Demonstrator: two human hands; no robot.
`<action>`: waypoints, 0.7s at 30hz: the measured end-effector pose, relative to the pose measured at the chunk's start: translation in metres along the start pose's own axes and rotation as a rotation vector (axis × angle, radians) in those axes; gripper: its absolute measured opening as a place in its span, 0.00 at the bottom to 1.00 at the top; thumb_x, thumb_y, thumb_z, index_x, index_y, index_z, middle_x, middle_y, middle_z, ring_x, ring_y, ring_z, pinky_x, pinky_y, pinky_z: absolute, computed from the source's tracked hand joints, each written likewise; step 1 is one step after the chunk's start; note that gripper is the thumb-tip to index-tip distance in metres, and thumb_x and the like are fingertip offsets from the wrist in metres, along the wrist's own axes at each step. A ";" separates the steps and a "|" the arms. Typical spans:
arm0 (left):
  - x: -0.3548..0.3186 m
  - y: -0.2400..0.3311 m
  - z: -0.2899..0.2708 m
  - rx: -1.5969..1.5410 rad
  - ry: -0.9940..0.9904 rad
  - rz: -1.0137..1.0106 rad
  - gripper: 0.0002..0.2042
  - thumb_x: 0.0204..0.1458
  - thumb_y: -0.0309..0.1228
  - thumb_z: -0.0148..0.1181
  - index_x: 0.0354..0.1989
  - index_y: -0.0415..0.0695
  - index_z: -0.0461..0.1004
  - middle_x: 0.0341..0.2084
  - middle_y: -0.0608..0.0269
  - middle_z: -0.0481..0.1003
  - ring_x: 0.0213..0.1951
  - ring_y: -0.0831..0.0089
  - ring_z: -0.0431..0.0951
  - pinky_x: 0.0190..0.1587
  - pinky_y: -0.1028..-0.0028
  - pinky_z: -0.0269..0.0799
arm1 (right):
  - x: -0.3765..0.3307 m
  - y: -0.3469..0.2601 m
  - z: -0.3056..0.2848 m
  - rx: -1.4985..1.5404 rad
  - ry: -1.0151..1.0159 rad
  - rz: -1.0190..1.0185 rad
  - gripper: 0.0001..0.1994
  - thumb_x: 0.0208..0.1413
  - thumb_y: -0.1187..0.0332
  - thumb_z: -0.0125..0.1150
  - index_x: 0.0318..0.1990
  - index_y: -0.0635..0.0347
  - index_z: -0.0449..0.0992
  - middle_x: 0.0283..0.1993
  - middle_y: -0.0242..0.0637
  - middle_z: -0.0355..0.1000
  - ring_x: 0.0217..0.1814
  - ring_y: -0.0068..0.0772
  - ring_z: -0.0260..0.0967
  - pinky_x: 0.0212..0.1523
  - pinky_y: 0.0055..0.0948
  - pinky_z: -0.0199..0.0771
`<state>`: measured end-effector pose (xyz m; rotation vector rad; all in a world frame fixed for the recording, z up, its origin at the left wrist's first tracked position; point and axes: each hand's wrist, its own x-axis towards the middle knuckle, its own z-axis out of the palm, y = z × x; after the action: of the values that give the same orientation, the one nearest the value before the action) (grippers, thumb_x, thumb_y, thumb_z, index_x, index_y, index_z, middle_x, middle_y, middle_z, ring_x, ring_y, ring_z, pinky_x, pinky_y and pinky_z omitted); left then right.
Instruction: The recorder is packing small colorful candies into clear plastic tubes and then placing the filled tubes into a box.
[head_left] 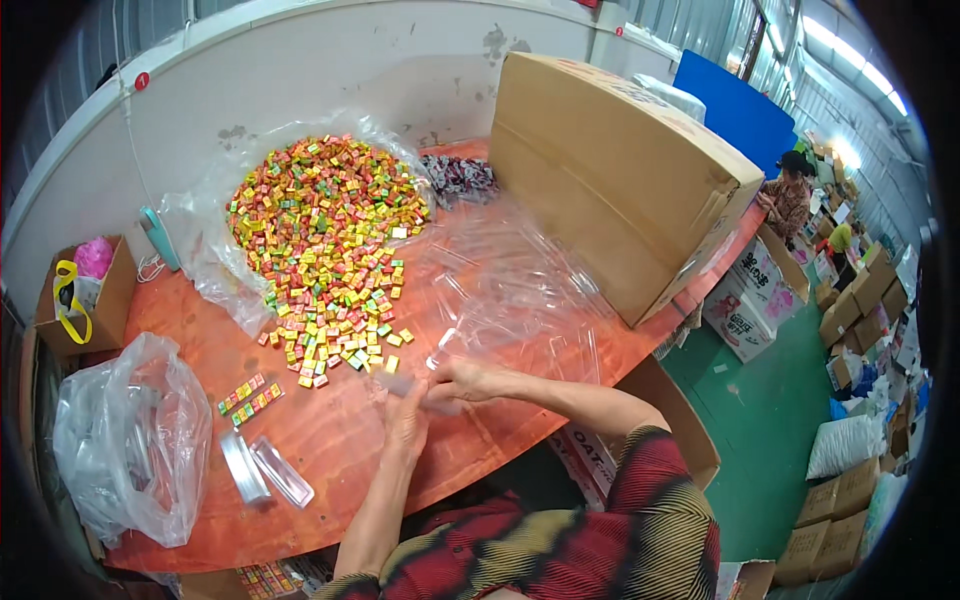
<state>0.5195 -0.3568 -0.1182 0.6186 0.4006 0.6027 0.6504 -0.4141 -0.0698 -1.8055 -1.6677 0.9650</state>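
A red, black and tan striped shirt (500,553) sits nearest; inside the orange-red table's (335,450) front edge, the left hand's (405,417) fingers wrap a blurred clear-plastic piece (396,382); the right hand's (465,380) curl, hold unclear. Light pinching likely prevents bending.

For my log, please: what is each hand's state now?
Left hand: closed, holding a blurred clear plastic piece.
Right hand: closed; whether it holds anything cannot be told.

Place: packing workshop
Walls (900,180): corrugated metal, under strip lights (848,48)
Floor (760,440): green, edged with stacked cartons (835,500)
Worktop (340,490): small coloured pieces (330,210) heaped loose (a great many)
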 end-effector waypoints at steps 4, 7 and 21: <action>-0.004 0.006 -0.006 -0.007 -0.116 -0.122 0.18 0.42 0.30 0.55 0.41 0.46 0.56 0.33 0.64 0.66 0.36 0.70 0.69 0.37 0.67 0.69 | 0.005 0.006 -0.003 0.079 -0.039 -0.100 0.12 0.44 0.63 0.50 0.30 0.64 0.71 0.14 0.33 0.62 0.18 0.23 0.59 0.20 0.26 0.61; -0.003 0.004 -0.009 -0.098 -0.116 -0.129 0.17 0.42 0.31 0.55 0.40 0.44 0.57 0.32 0.63 0.67 0.35 0.69 0.69 0.37 0.66 0.69 | 0.008 0.004 -0.012 0.363 -0.251 0.096 0.10 0.45 0.65 0.49 0.29 0.63 0.71 0.14 0.29 0.61 0.18 0.20 0.58 0.19 0.25 0.60; 0.014 -0.006 -0.020 -0.032 0.023 0.049 0.17 0.42 0.30 0.55 0.40 0.44 0.57 0.32 0.63 0.67 0.36 0.69 0.69 0.38 0.63 0.68 | 0.006 -0.018 -0.011 -0.227 0.230 -0.141 0.10 0.41 0.66 0.51 0.28 0.64 0.69 0.23 0.44 0.67 0.26 0.38 0.65 0.25 0.32 0.63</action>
<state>0.5224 -0.3431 -0.1395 0.5930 0.3975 0.6626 0.6472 -0.4051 -0.0502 -1.8313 -1.7856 0.5040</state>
